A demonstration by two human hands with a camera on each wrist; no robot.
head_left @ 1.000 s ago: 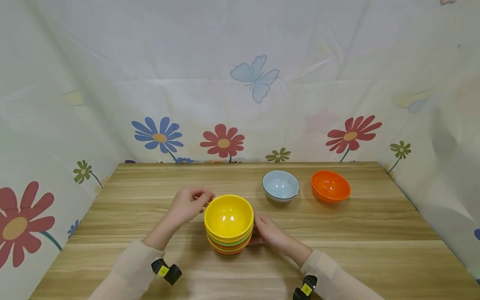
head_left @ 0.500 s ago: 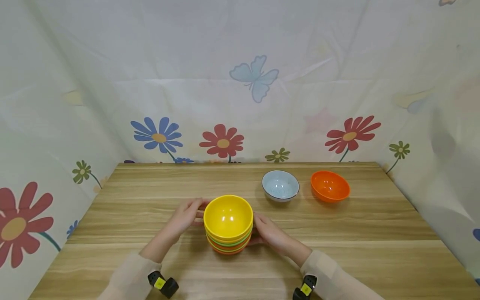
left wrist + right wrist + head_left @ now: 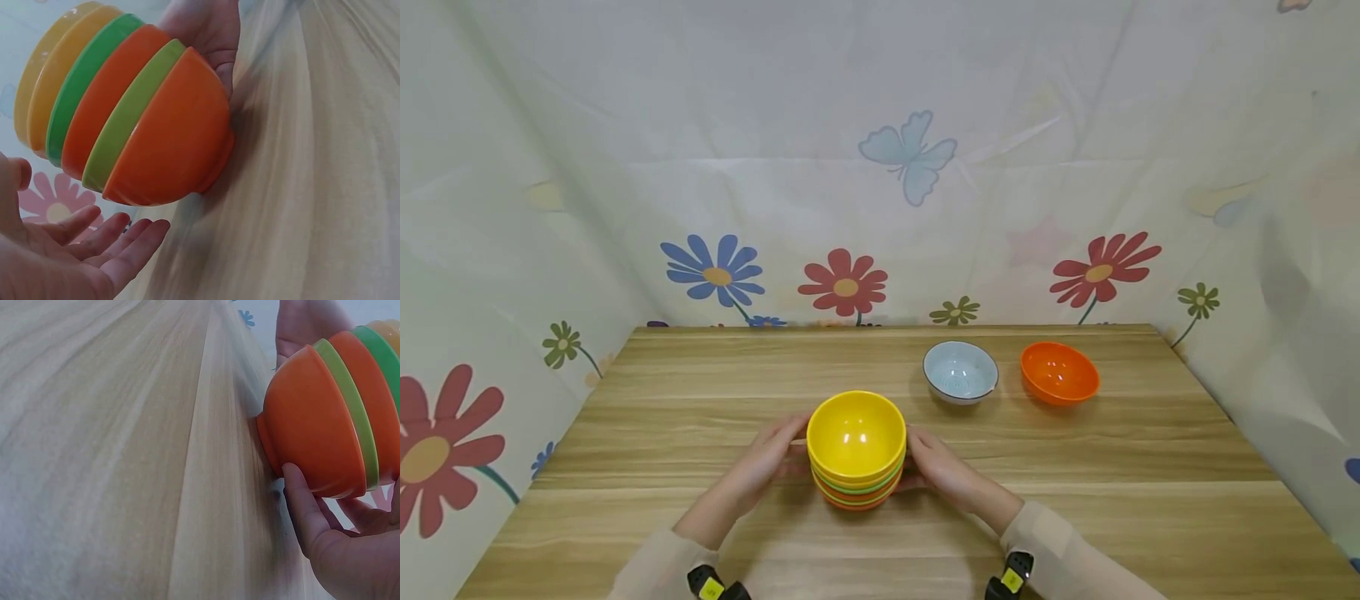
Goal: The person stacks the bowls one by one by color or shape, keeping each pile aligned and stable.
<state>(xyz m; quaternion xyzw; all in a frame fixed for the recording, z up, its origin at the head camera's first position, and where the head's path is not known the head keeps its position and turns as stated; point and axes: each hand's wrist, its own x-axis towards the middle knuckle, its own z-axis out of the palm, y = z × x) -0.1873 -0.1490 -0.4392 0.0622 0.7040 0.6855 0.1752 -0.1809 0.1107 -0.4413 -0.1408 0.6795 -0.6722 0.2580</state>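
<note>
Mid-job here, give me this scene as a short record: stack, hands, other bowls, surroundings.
Main: stack of six glossy round bowls, upright on the wood-grain table
Colours, top down: yellow, yellow, green, orange, lime green, orange
Left hand: beside the stack's left side; contact unclear
Right hand: at the stack's right side, a fingertip touching the bottom orange bowl
Loose bowls: glossy pale-blue round bowl with dark rim, behind and right of the stack; glossy orange round bowl, farther right
Backdrop: pale flower-print sheet
</note>
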